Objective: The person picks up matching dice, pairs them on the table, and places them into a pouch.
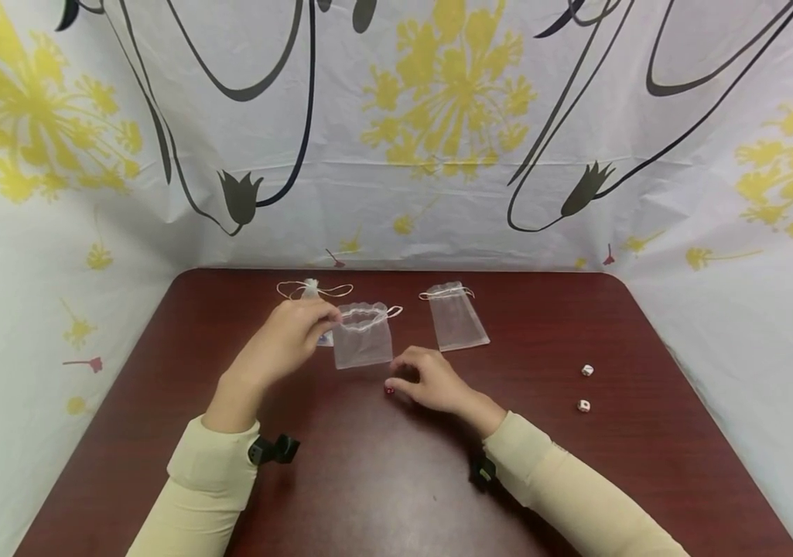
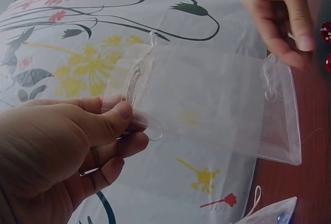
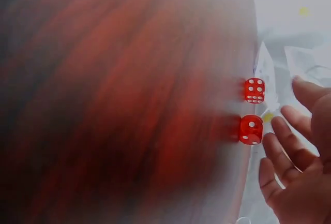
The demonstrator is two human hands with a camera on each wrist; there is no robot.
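My left hand (image 1: pixel 288 336) pinches the gathered rim of a sheer white drawstring pouch (image 1: pixel 363 348) between thumb and fingers. In the left wrist view the pouch (image 2: pixel 212 105) stretches out from those fingertips, its mouth end at the hand. My right hand (image 1: pixel 434 381) hovers low beside the pouch with fingers loosely bent and nothing gripped. Two red dice with white pips, one above (image 3: pixel 254 90) and one below (image 3: pixel 251 130), sit near its fingertips in the right wrist view. From the head view only one red die (image 1: pixel 389 390) shows, partly hidden by the right thumb.
A second sheer pouch (image 1: pixel 459 319) lies flat at the back of the dark red table (image 1: pixel 382 480). Another pouch, drawn together at its neck (image 1: pixel 310 288), lies partly behind my left hand. Two white dice, one farther (image 1: pixel 587 370) and one nearer (image 1: pixel 583 405), rest at the right.
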